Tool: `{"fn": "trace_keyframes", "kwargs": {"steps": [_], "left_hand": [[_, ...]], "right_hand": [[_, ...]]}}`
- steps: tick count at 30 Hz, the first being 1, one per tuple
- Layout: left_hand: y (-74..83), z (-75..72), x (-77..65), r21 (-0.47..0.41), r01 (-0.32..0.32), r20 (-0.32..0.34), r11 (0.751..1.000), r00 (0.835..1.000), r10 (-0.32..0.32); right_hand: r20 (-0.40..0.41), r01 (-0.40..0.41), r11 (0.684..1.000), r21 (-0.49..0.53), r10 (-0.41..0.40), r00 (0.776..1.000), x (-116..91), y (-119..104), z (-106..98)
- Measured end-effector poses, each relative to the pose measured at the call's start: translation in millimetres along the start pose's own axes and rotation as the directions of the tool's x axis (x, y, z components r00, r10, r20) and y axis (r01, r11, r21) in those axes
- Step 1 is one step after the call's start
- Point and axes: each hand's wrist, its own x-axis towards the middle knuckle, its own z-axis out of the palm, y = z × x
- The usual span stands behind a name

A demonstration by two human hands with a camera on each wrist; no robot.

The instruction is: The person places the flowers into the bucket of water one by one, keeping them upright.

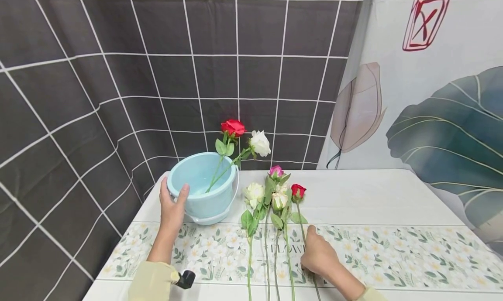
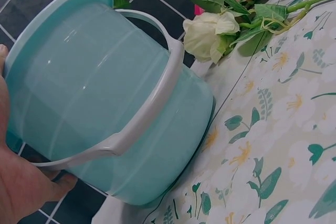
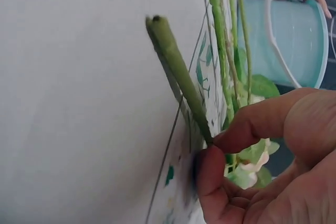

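My left hand (image 1: 172, 213) holds the light blue bucket (image 1: 208, 203) by its left side, thumb at the rim and fingers around the outer wall. A white handle (image 2: 152, 100) hangs down the bucket's side in the left wrist view. Inside lean a red rose (image 1: 233, 128) and a white rose (image 1: 260, 143), their blooms above the rim. My right hand (image 1: 320, 254) pinches the stem (image 3: 181, 72) of another red rose (image 1: 298, 192) between thumb and forefinger. The stem's cut end points toward the near edge, low over the table.
Left of the held rose lie several stemmed roses: a white one (image 1: 254, 193), a magenta one (image 1: 276, 172) and cream ones (image 1: 279, 201). A floral-printed strip (image 1: 373, 259) crosses the white table (image 1: 353, 192). A dark gridded curtain (image 1: 212, 74) stands behind.
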Motion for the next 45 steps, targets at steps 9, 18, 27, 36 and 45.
{"fn": "trace_keyframes", "kwargs": {"steps": [9,18,27,36,45], "left_hand": [[0.3,-0.3,0.0,-0.005,-0.006,0.005,1.000,1.000,0.006],[1.1,0.0,-0.3,-0.011,0.002,-0.004,1.000,1.000,-0.002],[1.8,-0.1,-1.0,-0.006,0.003,0.000,1.000,1.000,-0.003],[2.0,-0.4,-1.0,0.000,-0.002,0.001,1.000,1.000,0.002],[1.2,-1.0,-1.2,0.002,0.004,0.003,1.000,1.000,-0.004]], "right_hand": [[-0.017,-0.038,0.973,0.226,0.044,0.999,4,13,-5],[0.015,-0.100,0.868,0.486,0.106,0.994,8,19,-13],[0.045,-0.127,0.774,0.620,0.126,0.991,12,23,-17],[0.015,-0.093,0.717,0.691,0.114,0.993,15,21,-26],[-0.024,-0.050,0.669,0.742,0.101,0.995,23,13,-33]]}}
